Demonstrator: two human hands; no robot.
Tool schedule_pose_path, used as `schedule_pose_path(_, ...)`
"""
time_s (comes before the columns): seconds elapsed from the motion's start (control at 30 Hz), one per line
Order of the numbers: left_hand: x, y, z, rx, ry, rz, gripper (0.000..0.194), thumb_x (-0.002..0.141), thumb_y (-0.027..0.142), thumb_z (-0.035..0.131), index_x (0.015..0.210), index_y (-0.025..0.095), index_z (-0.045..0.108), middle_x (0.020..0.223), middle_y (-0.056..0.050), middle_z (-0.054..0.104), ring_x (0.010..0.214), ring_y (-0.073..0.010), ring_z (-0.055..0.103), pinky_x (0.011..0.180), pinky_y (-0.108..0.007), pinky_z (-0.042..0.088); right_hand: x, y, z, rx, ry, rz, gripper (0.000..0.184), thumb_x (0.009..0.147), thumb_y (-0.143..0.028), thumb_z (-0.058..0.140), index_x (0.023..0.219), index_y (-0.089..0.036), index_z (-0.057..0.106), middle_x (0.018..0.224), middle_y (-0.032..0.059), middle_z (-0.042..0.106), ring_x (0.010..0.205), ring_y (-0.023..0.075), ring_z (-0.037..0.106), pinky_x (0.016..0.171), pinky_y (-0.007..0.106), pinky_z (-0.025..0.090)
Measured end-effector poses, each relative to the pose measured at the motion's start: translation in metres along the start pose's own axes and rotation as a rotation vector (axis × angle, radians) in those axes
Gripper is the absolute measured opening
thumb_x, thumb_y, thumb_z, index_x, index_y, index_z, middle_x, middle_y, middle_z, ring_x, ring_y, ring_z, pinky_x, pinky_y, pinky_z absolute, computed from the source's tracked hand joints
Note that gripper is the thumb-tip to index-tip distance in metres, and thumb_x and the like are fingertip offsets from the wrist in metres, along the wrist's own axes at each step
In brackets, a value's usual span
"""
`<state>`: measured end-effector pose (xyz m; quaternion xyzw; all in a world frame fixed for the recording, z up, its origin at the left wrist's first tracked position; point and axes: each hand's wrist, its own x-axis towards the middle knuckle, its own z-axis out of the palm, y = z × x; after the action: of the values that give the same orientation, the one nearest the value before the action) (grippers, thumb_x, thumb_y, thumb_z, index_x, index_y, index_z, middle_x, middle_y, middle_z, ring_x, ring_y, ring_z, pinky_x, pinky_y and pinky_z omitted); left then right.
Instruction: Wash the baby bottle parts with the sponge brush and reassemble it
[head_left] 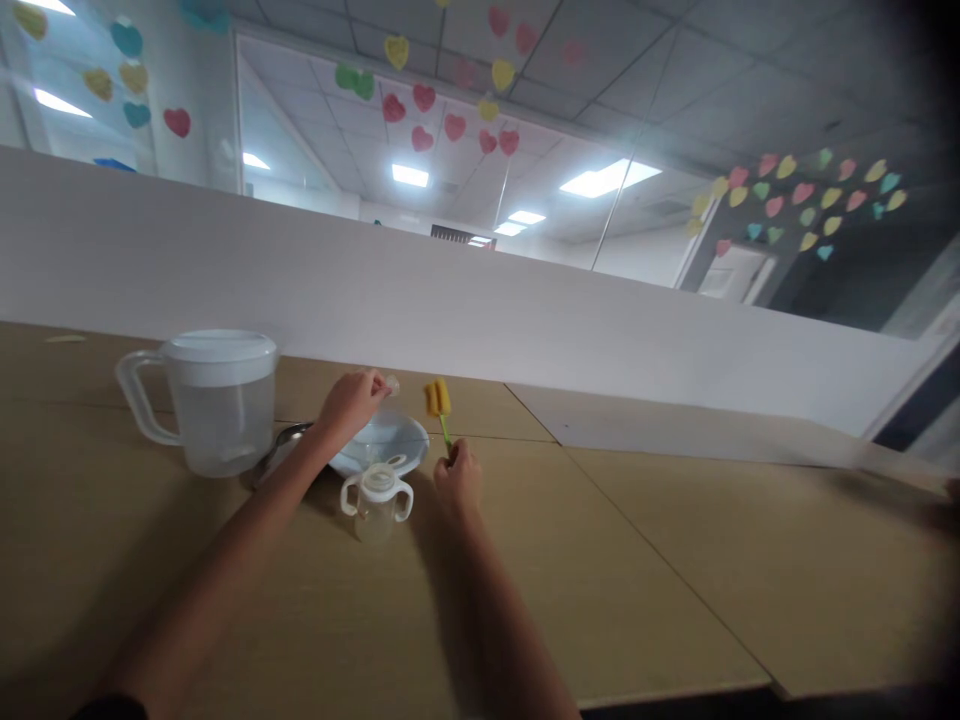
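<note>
My left hand (352, 405) is closed, its fingertips pinching a small clear piece (393, 385) above a white bowl (414, 440). The piece is too small to name for certain; it looks like a bottle nipple. My right hand (459, 478) grips the green handle of a sponge bottle brush (439, 398), whose yellow head points up, to the right of the bowl. Between my forearms a clear baby bottle (375, 515) with two white side handles stands upright in front of the bowl. My left forearm partly hides a metal dish (289, 435).
A large lidded plastic pitcher (225, 420) stands at the left, its handle facing left. Behind the wooden table (637, 600) runs a low white partition (450, 310) with glass above, dotted with heart stickers. A blurred dark shape (949, 510) shows at the far right edge.
</note>
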<state>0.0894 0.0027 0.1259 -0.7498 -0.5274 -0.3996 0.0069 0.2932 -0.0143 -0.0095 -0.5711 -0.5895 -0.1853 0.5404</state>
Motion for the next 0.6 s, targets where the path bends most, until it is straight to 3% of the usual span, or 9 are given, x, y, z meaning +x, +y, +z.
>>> schedule_pose_path(0.1, 0.001, -0.003, 0.0, -0.004, -0.003, -0.001, 0.015, 0.081, 0.025, 0.061, 0.088, 0.015, 0.069, 0.087, -0.01, 0.071, 0.08, -0.021, 0.064, 0.071, -0.027, 0.043, 0.004, -0.001, -0.006, 0.099, 0.059, 0.045, 0.021, 0.085, -0.023, 0.042, 0.101, -0.016, 0.054, 0.062, -0.0014, 0.053, 0.049, 0.0123, 0.045, 0.047, 0.022, 0.028)
schedule_pose_path(0.2, 0.001, -0.003, 0.0, -0.003, -0.007, 0.014, 0.013, 0.081, 0.025, 0.062, 0.086, 0.015, 0.069, 0.086, -0.009, 0.071, 0.08, -0.0206, 0.064, 0.072, -0.028, 0.044, 0.004, -0.01, -0.01, 0.15, 0.09, -0.028, 0.035, 0.094, -0.03, 0.038, 0.122, -0.013, 0.049, 0.074, 0.0038, 0.062, 0.06, 0.014, 0.057, 0.055, 0.022, 0.039)
schedule_pose_path(0.37, -0.001, 0.001, -0.002, 0.003, -0.011, 0.017, 0.014, 0.081, 0.026, 0.062, 0.088, 0.016, 0.069, 0.087, -0.008, 0.071, 0.08, -0.0192, 0.064, 0.071, -0.027, 0.044, -0.004, -0.015, -0.004, 0.026, -0.107, -0.234, 0.037, 0.097, -0.032, 0.035, 0.116, -0.015, 0.062, 0.09, 0.0104, 0.071, 0.067, 0.0144, 0.064, 0.055, 0.021, 0.042)
schedule_pose_path(0.43, -0.001, 0.003, -0.005, -0.002, -0.022, 0.007, 0.014, 0.081, 0.027, 0.061, 0.087, 0.016, 0.069, 0.086, -0.008, 0.071, 0.079, -0.0183, 0.064, 0.071, -0.026, 0.044, -0.005, -0.011, -0.001, -0.034, -0.129, -0.184, 0.041, 0.098, -0.035, 0.033, 0.114, -0.014, 0.065, 0.086, 0.0103, 0.072, 0.064, 0.0142, 0.064, 0.053, 0.021, 0.041)
schedule_pose_path(0.6, 0.002, -0.009, -0.012, 0.069, -0.096, -0.038, 0.017, 0.082, 0.029, 0.058, 0.088, 0.017, 0.069, 0.087, -0.008, 0.073, 0.08, -0.018, 0.065, 0.071, -0.024, 0.045, 0.001, -0.003, -0.003, -0.041, -0.012, -0.044, 0.052, 0.098, -0.042, 0.027, 0.105, -0.011, 0.068, 0.076, 0.0107, 0.07, 0.061, 0.0151, 0.062, 0.052, 0.022, 0.039)
